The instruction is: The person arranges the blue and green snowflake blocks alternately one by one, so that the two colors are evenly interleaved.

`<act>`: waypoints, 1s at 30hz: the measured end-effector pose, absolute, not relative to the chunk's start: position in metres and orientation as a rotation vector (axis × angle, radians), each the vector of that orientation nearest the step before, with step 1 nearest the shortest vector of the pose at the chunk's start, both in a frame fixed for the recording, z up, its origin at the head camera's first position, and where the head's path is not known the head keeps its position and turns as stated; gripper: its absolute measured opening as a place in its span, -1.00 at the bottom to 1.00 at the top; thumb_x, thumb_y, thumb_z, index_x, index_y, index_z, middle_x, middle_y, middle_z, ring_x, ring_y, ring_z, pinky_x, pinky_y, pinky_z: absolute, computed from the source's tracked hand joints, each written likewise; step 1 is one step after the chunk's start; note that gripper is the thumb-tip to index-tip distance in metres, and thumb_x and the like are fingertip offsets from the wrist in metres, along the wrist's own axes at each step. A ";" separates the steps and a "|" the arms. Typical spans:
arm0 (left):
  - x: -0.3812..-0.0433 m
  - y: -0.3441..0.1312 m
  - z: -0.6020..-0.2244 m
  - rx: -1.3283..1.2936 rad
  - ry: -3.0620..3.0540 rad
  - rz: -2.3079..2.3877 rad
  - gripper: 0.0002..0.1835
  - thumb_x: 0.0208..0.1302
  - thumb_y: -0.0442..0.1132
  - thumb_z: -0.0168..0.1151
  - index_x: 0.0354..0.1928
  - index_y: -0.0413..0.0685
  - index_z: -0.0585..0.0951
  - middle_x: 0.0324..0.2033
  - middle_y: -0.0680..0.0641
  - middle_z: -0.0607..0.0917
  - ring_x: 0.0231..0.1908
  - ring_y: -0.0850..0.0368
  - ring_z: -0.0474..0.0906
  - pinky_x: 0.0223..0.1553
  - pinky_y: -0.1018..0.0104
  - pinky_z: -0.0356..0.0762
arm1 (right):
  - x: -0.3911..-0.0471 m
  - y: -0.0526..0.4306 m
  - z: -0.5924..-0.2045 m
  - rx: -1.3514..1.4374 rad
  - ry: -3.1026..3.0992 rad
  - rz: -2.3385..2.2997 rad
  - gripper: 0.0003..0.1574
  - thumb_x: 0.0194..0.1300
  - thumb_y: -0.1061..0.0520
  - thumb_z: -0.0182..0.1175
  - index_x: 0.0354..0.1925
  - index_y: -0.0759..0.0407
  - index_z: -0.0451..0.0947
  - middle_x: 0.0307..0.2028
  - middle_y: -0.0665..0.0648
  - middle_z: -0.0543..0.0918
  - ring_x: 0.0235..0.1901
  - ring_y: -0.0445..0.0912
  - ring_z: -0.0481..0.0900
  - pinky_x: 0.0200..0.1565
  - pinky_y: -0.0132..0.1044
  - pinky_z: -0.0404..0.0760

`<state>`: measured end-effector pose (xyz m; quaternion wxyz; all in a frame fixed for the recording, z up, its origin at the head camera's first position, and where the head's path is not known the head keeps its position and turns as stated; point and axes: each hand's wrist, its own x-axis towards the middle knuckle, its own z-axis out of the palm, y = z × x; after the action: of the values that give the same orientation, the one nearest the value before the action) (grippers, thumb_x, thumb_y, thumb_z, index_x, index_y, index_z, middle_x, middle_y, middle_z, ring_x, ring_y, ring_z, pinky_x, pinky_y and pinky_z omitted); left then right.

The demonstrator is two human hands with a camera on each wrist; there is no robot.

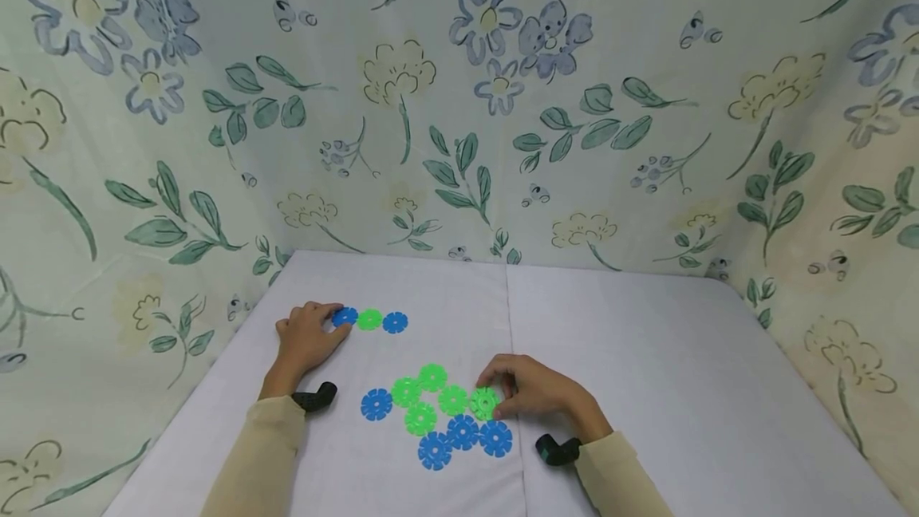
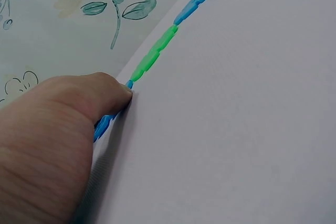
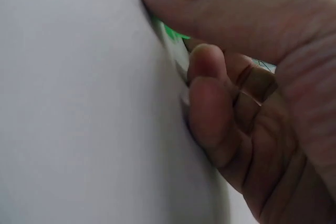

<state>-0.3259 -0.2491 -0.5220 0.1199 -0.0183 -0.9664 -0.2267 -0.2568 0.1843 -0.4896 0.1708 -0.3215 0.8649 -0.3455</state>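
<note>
At far left the flowered curtain [image 1: 172, 182] stands close beside your worktop [image 1: 646, 357]; it also runs behind it and round to the right. Your left sleeve [image 1: 254, 453] comes in from the near side, with a dark wrist piece [image 1: 316, 397] just inside it. Your left hand [image 1: 307, 339] pinches the first blue disc [image 1: 345, 317] between thumb and fingers; in the left wrist view your thumb hides part of it. Right of that, in a row, lie a green disc [image 1: 369, 319] and a second blue disc [image 1: 395, 322]; whether the three are joined you cannot tell.

Nearer you, a separate blue disc [image 1: 376, 404] lies just beside a group of four green discs [image 1: 420, 419]. In front of these, to the right, are three more blue discs [image 1: 463, 432], crowding the near side of the green disc at your right hand [image 1: 534, 385]. Its thumb and fingers grip that end green disc [image 1: 484, 404]; in the right wrist view your thumb covers much of it, and some blue shows at the thumb's tip. A crease [image 1: 509, 301] in the white cloth runs front to back behind that hand. Your right sleeve [image 1: 621, 473] is farthest right, another dark piece [image 1: 556, 450] at its wrist.
</note>
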 end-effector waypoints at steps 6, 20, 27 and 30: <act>-0.326 -0.249 -0.522 -0.047 -2.831 -0.655 -0.43 0.29 0.13 0.26 0.28 0.08 0.57 0.17 -0.26 0.57 0.18 -0.28 0.38 0.10 -0.33 0.10 | -0.256 0.185 -0.492 -0.912 2.439 -1.049 -0.47 0.02 0.04 0.57 -0.02 -0.22 0.65 -0.25 -0.14 0.65 -0.40 -0.25 0.50 -0.30 -0.38 0.53; -0.326 -0.247 -0.521 -0.063 -2.831 -0.663 -0.42 0.28 0.15 0.26 0.27 0.07 0.58 0.16 -0.26 0.57 0.15 -0.27 0.39 0.08 -0.31 0.11 | -0.256 0.186 -0.493 -0.946 2.415 -1.090 -0.43 -0.03 0.11 0.57 0.02 -0.10 0.68 -0.28 -0.04 0.65 -0.43 -0.26 0.49 -0.34 -0.42 0.51; -0.325 -0.248 -0.521 -0.061 -2.819 -0.668 -0.43 0.28 0.15 0.27 0.27 0.08 0.58 0.16 -0.25 0.57 0.14 -0.26 0.40 0.08 -0.31 0.12 | -0.256 0.185 -0.493 -0.972 2.425 -1.094 -0.48 -0.06 0.09 0.59 -0.05 -0.07 0.71 -0.30 -0.06 0.67 -0.44 -0.24 0.51 -0.34 -0.39 0.53; -0.324 -0.249 -0.521 -0.064 -2.811 -0.665 -0.43 0.28 0.15 0.27 0.26 0.08 0.58 0.15 -0.25 0.58 0.14 -0.27 0.40 0.06 -0.31 0.12 | -0.257 0.184 -0.495 -0.979 2.439 -1.087 -0.50 -0.09 0.07 0.60 -0.10 -0.10 0.71 -0.30 -0.11 0.69 -0.44 -0.26 0.51 -0.35 -0.39 0.55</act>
<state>-0.3242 -0.2490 -0.5213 0.1258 -0.0221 -0.9652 -0.2284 -0.2574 0.1843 -0.4949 0.1480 -0.3405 0.8481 -0.3780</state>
